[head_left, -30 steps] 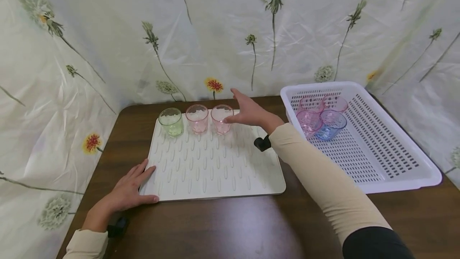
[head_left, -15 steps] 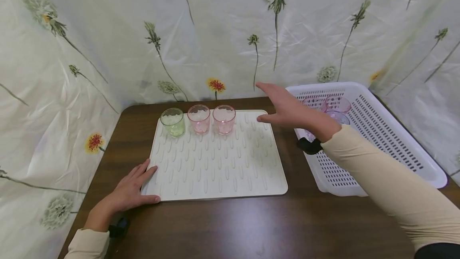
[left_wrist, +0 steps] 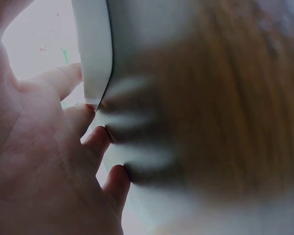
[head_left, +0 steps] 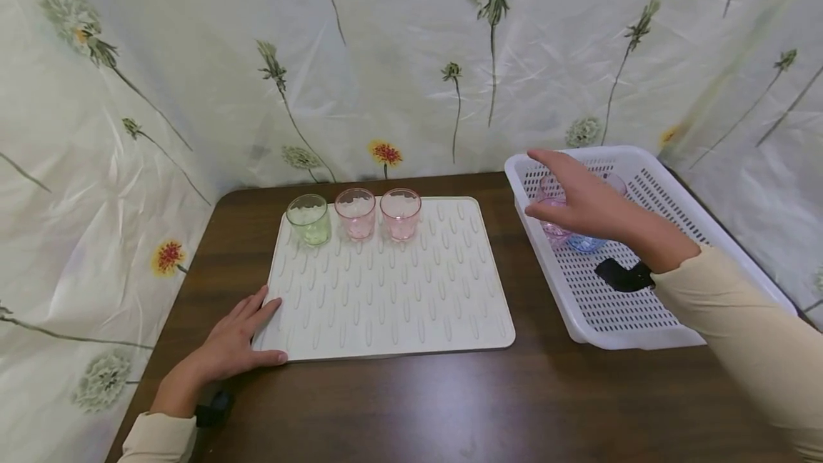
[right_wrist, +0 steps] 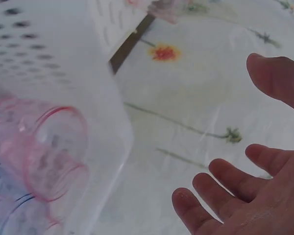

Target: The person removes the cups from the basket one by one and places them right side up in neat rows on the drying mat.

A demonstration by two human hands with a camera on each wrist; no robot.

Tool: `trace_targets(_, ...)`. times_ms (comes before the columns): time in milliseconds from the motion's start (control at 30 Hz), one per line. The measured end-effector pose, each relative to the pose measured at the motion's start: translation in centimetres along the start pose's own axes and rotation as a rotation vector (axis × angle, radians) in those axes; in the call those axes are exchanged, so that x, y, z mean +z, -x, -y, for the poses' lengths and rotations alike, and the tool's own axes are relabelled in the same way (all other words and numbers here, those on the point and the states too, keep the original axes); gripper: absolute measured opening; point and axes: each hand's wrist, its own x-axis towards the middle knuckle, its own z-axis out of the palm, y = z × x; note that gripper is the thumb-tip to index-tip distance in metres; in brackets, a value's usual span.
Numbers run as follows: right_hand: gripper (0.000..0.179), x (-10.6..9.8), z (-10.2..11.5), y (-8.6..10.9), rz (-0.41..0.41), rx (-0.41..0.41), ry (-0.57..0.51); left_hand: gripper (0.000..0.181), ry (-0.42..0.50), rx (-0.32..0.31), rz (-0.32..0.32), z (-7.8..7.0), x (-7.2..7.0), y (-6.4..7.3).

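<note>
A green glass [head_left: 310, 221] and two pink glasses, one in the middle [head_left: 356, 216] and one on the right [head_left: 401, 216], stand in a row along the back of a white ridged mat [head_left: 398, 306]. My left hand [head_left: 231, 345] rests at the mat's left front corner with its fingers spread. My right hand [head_left: 588, 202] hovers over a white basket [head_left: 643, 338], fingers extended and holding nothing. Under it, partly hidden, are pink glasses [head_left: 551, 213] and a blue glass [head_left: 585, 243]. In the right wrist view a pink glass [right_wrist: 56, 152] lies inside the basket, apart from the fingers.
The brown wooden table [head_left: 386, 406] runs in front of the mat and between mat and basket. A flowered curtain [head_left: 398, 56] hangs right behind the table and along both sides. The basket has raised, perforated walls.
My right hand has moved right, away from the right-hand pink glass on the mat, to above the basket. The left hand and the three glasses on the mat have stayed in place.
</note>
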Motion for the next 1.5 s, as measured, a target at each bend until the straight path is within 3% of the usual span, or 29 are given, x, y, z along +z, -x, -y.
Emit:
trace_targets(267,0.081,0.0,-3.2,2.0,0.005,0.080,0.001,0.098,-0.016,0.012,-0.009,0.2,0.0,0.0)
trace_targets(667,0.085,-1.1,-11.1,4.3,-0.001,0.333,0.000,0.101,0.022,-0.007,0.000,0.0,0.1,-0.2)
trace_targets(800,0.085,-1.1,-12.0,4.6,0.025,0.375,-0.012,0.100,0.010,-0.005,0.000,0.0,0.1,-0.1)
trace_targets(1067,0.076,-0.1,-13.1,5.2,0.058,0.380,-0.040,0.100,0.010,-0.007,0.003,-0.1,0.1,-0.1)
trace_targets(1267,0.084,1.4,-14.1,5.5,0.123,0.400,-0.119,0.098,-0.014,0.008,-0.004,0.1,0.0,-0.2)
trace_targets(1500,0.096,2.1,-15.0,5.0,0.150,0.404,-0.121,0.100,0.009,-0.010,0.011,0.0,0.1,-0.2)
